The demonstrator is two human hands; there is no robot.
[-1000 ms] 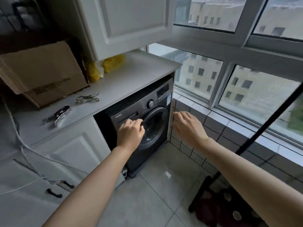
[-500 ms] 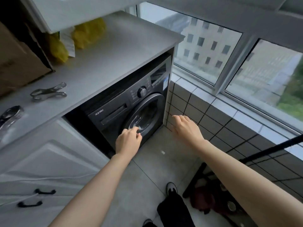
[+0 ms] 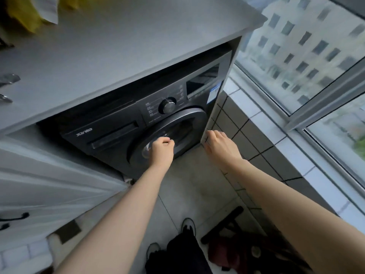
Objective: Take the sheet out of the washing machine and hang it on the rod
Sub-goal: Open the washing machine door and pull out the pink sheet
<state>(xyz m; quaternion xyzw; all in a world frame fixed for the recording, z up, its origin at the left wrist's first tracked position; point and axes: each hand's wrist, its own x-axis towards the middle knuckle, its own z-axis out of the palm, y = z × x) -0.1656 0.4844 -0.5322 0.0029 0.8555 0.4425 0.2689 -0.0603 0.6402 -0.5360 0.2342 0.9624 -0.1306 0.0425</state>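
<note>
The dark grey washing machine (image 3: 110,123) sits under a white countertop (image 3: 118,46), its round door (image 3: 194,117) closed. No sheet is visible; the drum behind the glass is dark. My left hand (image 3: 162,149) hovers in front of the door glass with its fingers curled in and nothing visible in them. My right hand (image 3: 219,145) hangs by the machine's right edge, next to the white side panel, with its fingers loosely bent and holding nothing. A black foot of a stand (image 3: 223,222) lies on the floor at the lower right; the rod is out of view.
A tiled ledge (image 3: 256,135) and a window (image 3: 296,46) close off the right side. White drawers (image 3: 49,184) stand left of the machine. Metal clips (image 3: 7,80) and yellow bags (image 3: 25,14) lie on the countertop. My shoes (image 3: 188,226) are on the tiled floor.
The view has tipped down and closer to the machine. Both hands have dropped lower towards the door, and the right hand's fingers have bent from straight to loosely curled.
</note>
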